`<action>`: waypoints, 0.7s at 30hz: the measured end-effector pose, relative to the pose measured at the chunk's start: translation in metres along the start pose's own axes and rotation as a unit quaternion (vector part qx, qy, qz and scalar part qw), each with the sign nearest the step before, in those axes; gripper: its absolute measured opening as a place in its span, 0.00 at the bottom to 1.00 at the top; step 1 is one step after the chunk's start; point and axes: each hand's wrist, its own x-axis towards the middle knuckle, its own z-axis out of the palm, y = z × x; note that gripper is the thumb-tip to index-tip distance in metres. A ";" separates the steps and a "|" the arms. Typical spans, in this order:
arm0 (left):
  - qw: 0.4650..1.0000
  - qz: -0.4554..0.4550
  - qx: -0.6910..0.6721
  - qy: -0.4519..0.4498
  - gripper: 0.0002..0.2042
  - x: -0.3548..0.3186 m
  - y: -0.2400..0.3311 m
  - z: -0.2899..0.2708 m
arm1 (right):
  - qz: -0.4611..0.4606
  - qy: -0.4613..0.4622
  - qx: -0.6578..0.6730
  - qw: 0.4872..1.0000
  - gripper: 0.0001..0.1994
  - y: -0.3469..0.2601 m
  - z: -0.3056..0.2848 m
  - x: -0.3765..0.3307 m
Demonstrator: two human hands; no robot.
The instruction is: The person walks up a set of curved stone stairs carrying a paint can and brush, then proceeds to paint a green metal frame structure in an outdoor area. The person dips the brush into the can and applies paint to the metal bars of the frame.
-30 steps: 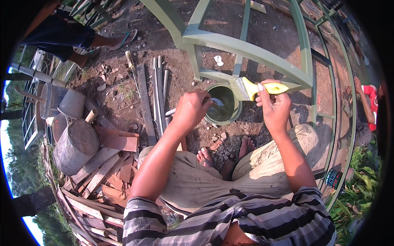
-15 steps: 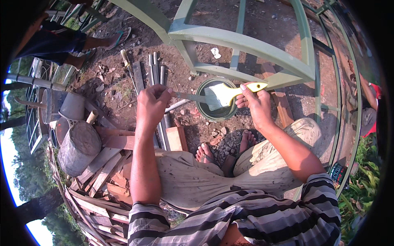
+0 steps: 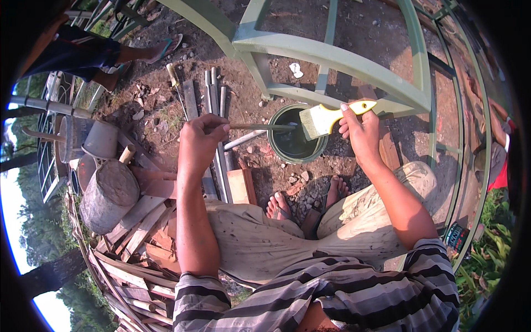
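Pinched in my left hand is a thin flat strip, its far end reaching over an open paint can. Dark greenish liquid lies inside the can, which stands on the ground before my feet. My right hand grips the yellow handle of a wide paintbrush. Its pale, paint-coated bristles point left above the can's right side, a little apart from the strip's end. Just beyond the can rises a pale green painted frame.
Metal tubes and a wood block lie left of the can. Further left are buckets and a heap of scrap wood. Another person's legs show at upper left; someone in red is at far right.
The brush has moved right, its bristles coming away from the strip. The strip has turned from its flat face to its narrow edge. My view has shifted slightly.
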 end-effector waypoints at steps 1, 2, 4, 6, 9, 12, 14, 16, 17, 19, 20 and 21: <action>1.000 -0.003 0.007 -0.009 0.08 -0.001 0.004 0.003 | 0.023 -0.018 0.059 0.998 0.13 -0.002 0.002 -0.002; 1.000 -0.007 0.014 -0.018 0.08 -0.002 0.006 0.005 | 0.045 -0.035 0.119 0.991 0.13 -0.004 0.006 -0.004; 0.999 -0.016 -0.024 -0.039 0.08 -0.002 0.006 0.007 | 0.080 -0.064 0.184 0.978 0.14 -0.009 0.015 -0.013; 0.996 -0.024 -0.065 -0.057 0.08 -0.003 0.007 0.006 | 0.054 -0.091 0.162 0.981 0.13 -0.002 0.018 -0.015; 0.993 -0.014 -0.114 -0.035 0.08 -0.001 0.007 -0.001 | 0.065 -0.051 0.061 0.995 0.12 0.012 0.006 -0.006; 0.995 0.005 -0.099 -0.022 0.08 0.001 0.004 -0.008 | 0.041 -0.001 -0.022 0.999 0.12 0.020 0.001 0.000; 0.997 0.008 -0.069 -0.027 0.08 0.001 0.005 -0.011 | 0.042 0.017 -0.042 0.998 0.12 0.013 -0.004 0.003; 0.998 0.010 -0.045 -0.044 0.09 0.000 0.007 -0.008 | 0.041 0.034 -0.058 0.997 0.13 -0.006 -0.007 0.005; 0.998 0.012 -0.033 -0.053 0.09 -0.001 0.009 -0.006 | 0.032 0.018 0.002 0.999 0.13 -0.009 -0.007 0.007; 0.997 0.011 -0.033 -0.070 0.10 -0.003 0.012 0.001 | 0.046 -0.020 0.122 0.991 0.13 -0.015 -0.006 0.004; 0.996 0.012 -0.033 -0.079 0.10 -0.004 0.014 0.004 | 0.067 -0.045 0.182 0.980 0.14 -0.017 0.001 -0.001; 0.995 0.002 -0.051 -0.085 0.11 -0.005 0.017 0.006 | 0.077 -0.069 0.203 0.974 0.15 -0.020 0.008 -0.006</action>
